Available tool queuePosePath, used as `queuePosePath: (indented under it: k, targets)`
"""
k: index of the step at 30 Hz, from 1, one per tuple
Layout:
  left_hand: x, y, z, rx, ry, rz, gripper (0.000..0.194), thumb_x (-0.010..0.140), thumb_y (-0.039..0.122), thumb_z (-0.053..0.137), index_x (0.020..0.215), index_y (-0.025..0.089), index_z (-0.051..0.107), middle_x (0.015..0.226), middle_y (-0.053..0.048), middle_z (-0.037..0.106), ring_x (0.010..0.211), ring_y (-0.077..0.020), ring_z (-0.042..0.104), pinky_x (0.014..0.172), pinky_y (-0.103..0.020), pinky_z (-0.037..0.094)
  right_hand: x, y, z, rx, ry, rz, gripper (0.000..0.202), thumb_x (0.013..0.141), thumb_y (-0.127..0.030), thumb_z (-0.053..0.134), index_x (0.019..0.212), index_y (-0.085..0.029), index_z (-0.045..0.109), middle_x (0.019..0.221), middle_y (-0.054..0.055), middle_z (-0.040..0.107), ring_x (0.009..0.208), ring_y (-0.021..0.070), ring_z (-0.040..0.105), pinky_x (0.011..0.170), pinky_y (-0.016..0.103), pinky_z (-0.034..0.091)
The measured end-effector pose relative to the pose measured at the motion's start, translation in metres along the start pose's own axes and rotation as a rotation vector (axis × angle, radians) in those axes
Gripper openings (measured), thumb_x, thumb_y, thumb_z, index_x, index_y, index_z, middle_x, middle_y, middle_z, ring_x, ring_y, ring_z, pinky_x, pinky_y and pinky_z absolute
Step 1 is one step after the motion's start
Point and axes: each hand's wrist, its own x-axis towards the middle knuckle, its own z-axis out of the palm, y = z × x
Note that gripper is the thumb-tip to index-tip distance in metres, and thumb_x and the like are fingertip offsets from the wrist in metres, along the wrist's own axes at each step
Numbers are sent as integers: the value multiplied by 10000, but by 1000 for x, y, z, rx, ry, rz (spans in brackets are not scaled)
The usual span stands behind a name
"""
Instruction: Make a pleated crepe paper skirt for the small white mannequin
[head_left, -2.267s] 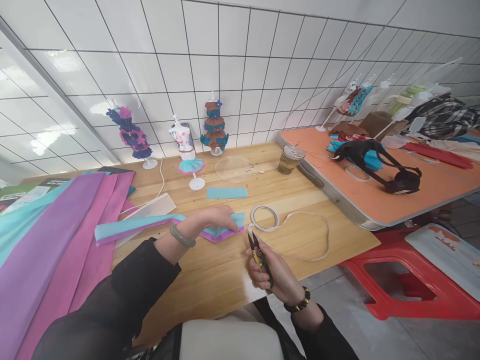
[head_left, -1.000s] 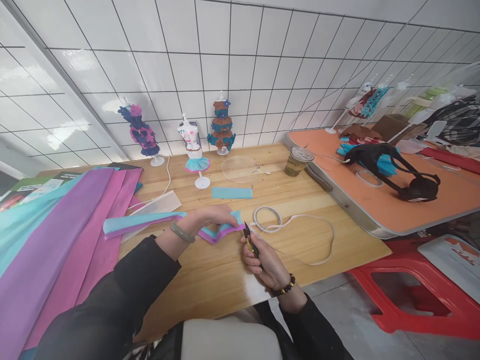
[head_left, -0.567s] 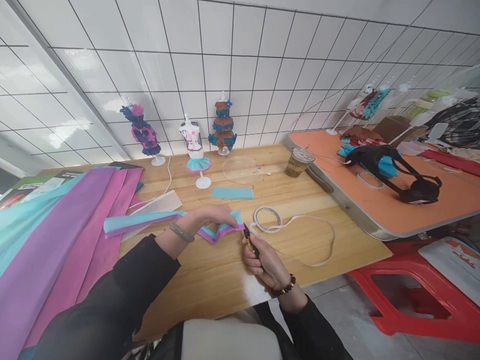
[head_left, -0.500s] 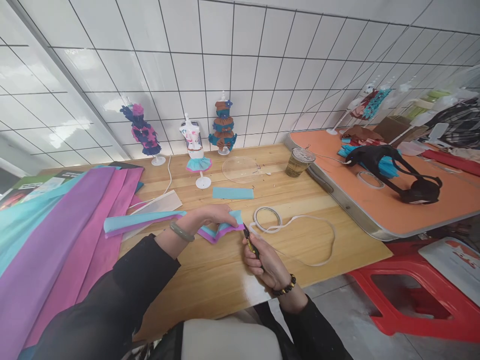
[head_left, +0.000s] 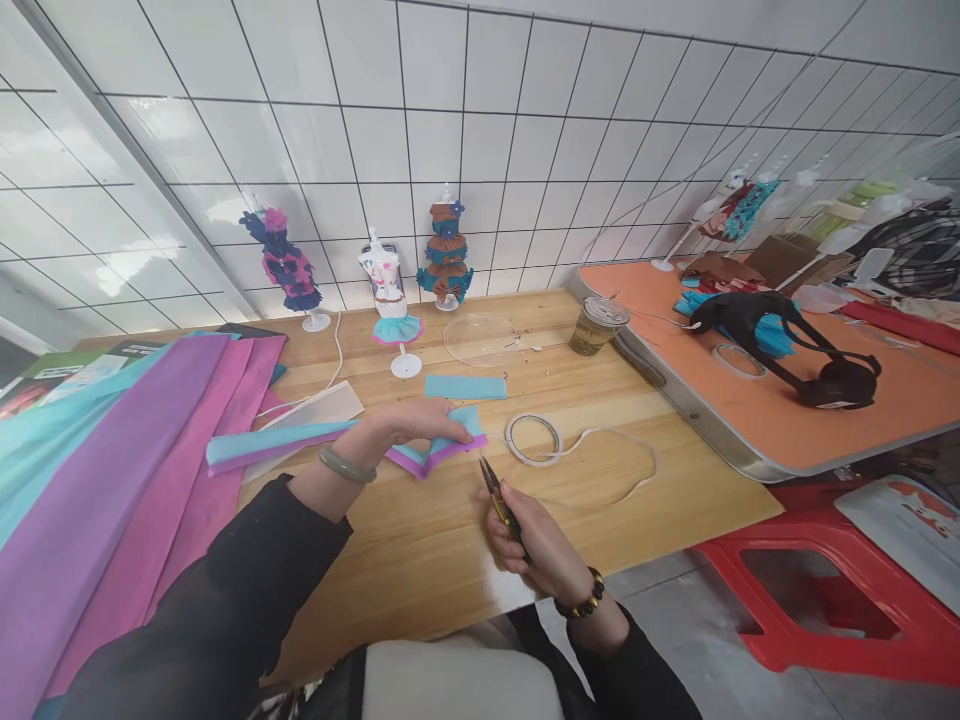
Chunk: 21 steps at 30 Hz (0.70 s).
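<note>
Head view, left hand (head_left: 427, 424): its grip pinches a long, narrow light-blue and purple crepe-like strip (head_left: 277, 441) between thumb and fingers; a pale green bangle (head_left: 346, 466) circles the wrist.
Strip: above the middle of the light wooden table (head_left: 420, 560), passing out on both sides of the left wrist, flat and long to the left, bent and short to the right.
Right hand (head_left: 529, 530): its fingers are wrapped round slim black thread snips (head_left: 496, 496) with yellow markings; a bracelet of black and gold beads (head_left: 585, 597) sits at the wrist.
Snips: blades slightly apart, pointing far and left, tips near the strip's purple right end; whether they touch it I cannot tell.
Tape: a thin white ring-shaped roll (head_left: 509, 440) lies just right of the strip, with a narrow white band (head_left: 654, 465) looping away to the right.
Far side: a light-blue rectangular piece (head_left: 466, 387), a clear round disc (head_left: 480, 340), a lidded brownish cup (head_left: 592, 335), and three small dressed mannequins (head_left: 386, 290) along the tiled wall.
Left edge: large purple, pink and light-blue sheets (head_left: 135, 460), overlapping.
Right: an orange-topped table (head_left: 675, 390) with a black strapped device (head_left: 840, 385); nearer, a red plastic stool (head_left: 825, 645).
</note>
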Motion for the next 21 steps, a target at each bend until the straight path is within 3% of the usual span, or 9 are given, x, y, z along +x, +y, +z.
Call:
queuePosePath:
  k: [3, 6, 8, 11, 13, 17, 21]
  targets:
    - [-15, 6, -12, -34, -19, 82, 306, 690, 397, 641, 572, 164, 482, 560, 40, 417, 542, -92, 398, 536, -235, 334, -10, -8, -13, -412, 135, -211, 447, 817, -613, 481, 961, -201, 578, 658, -15, 530, 442, 79, 396, 394, 210, 268]
    - [-30, 11, -20, -83, 44, 176, 298, 737, 428, 609, 628, 159, 543, 584, 22, 479, 595, -107, 442, 602, -237, 380, -9, -20, -34, -933, 408, -466, 370, 811, -514, 560, 1023, -212, 594, 920, 80, 669, 779, 215, 611, 629, 295, 428]
    - [-38, 13, -22, -123, 87, 232, 297, 757, 433, 597, 648, 159, 572, 577, 7, 507, 625, -119, 473, 641, -243, 407, -3, -26, -48, -1269, 524, -459, 368, 862, -441, 508, 1128, -194, 569, 953, 114, 694, 845, 263, 637, 691, 331, 429]
    - [-47, 16, -20, -158, 195, 284, 290, 755, 445, 616, 703, 160, 600, 620, -4, 544, 659, -127, 505, 662, -251, 428, 9, -30, -62, -1627, 560, -402, 350, 911, -359, 434, 1196, -183, 537, 873, 119, 720, 765, 257, 667, 636, 312, 413]
    - [-52, 18, -18, -149, 237, 318, 304, 757, 459, 617, 705, 160, 599, 623, -5, 549, 667, -133, 516, 680, -261, 440, 16, -30, -68, -1767, 564, -404, 295, 925, -340, 415, 1134, -197, 565, 825, 105, 725, 718, 234, 671, 589, 283, 388]
    - [-62, 23, -13, -108, 196, 345, 320, 794, 476, 567, 721, 165, 588, 587, -2, 545, 644, -133, 517, 667, -258, 445, 21, -39, -84, -1905, 634, -412, 232, 927, -331, 419, 987, -199, 600, 769, 90, 717, 667, 209, 660, 535, 262, 337]
    - [-68, 25, -9, -101, 145, 341, 312, 815, 457, 544, 704, 166, 561, 577, 5, 546, 643, -123, 524, 669, -238, 439, 19, -54, -102, -1897, 745, -388, 266, 928, -321, 406, 1091, -192, 574, 859, 114, 719, 693, 228, 663, 529, 271, 330]
